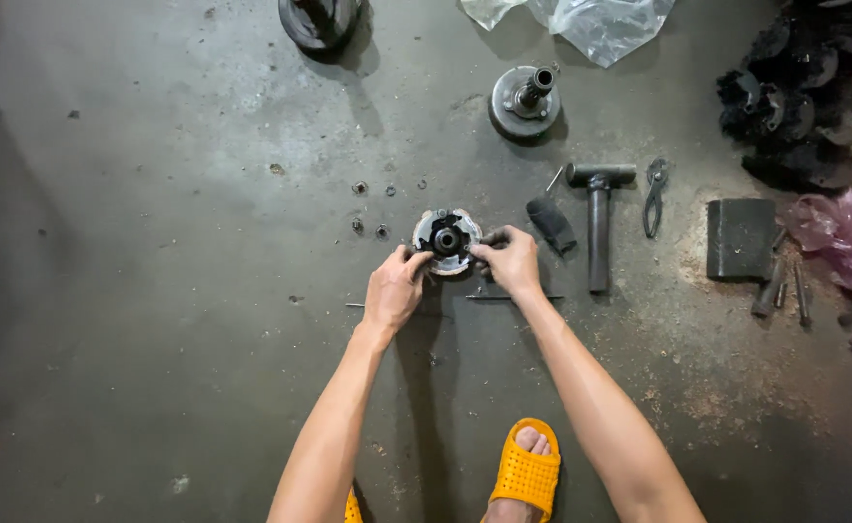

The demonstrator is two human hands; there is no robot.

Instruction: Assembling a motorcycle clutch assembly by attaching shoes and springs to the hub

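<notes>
Two hands on one round clutch part [446,240] lying on the floor [154,291]: my left hand [393,289] grips its left edge, my right hand [511,261] its right; hammer [598,218], pliers [653,196], loose nuts [359,188] nearby

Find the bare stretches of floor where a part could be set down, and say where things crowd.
Free: the wide concrete floor left of the left hand, and the strip between the right forearm and the dark block. Crowded: around the round metal part both hands grip, with small nuts on one side, hammer and pliers by the right hand.
</notes>
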